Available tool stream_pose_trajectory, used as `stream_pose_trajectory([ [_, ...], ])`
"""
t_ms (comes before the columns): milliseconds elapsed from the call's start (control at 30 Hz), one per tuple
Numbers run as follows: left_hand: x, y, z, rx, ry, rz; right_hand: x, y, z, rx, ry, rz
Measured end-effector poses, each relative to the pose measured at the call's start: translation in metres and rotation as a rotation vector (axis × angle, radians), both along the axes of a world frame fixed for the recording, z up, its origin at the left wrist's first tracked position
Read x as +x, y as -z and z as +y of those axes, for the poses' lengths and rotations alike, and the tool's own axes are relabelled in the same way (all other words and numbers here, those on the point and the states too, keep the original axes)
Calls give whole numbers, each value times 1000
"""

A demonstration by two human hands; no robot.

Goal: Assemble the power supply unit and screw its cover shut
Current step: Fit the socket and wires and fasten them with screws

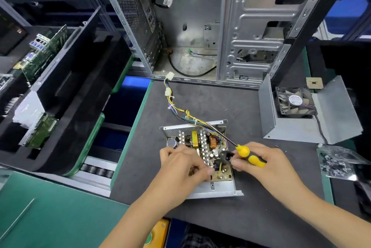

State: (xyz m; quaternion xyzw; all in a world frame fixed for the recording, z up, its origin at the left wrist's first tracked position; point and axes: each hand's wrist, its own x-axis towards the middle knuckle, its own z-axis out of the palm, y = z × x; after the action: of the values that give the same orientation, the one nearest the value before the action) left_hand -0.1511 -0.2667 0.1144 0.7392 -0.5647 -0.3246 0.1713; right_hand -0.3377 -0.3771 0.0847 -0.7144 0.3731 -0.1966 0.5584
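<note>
Open power supply chassis (pixel 216 189) on the dark surface (pixel 220 99), circuit board (pixel 202 147) exposed. The left hand (pixel 180 162) curls its fingers onto the board; the right hand (pixel 267 159) grips a yellow-handled screwdriver (pixel 251 156), shaft angled over the components. Likely step: seating or fastening the board. Next, the fan-bearing cover (pixel 325 115), lying apart at right, must be fitted. A plastic bag (pixel 337 162) holds small dark parts, probably screws.
</note>
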Motion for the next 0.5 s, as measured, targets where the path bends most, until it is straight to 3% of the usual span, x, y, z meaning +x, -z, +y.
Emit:
stream_pose_trajectory([
  [133, -4, 6, 0, -104, -89, -10, -14, -5, 2, 66, -75, 29],
  [333, -6, 9, 1, -263, -153, 10, -1, -45, -25, -49, -57, -51],
  [500, -10, 8, 0, -300, -139, -79, 38, -50, -33, -40, -255, -11],
])
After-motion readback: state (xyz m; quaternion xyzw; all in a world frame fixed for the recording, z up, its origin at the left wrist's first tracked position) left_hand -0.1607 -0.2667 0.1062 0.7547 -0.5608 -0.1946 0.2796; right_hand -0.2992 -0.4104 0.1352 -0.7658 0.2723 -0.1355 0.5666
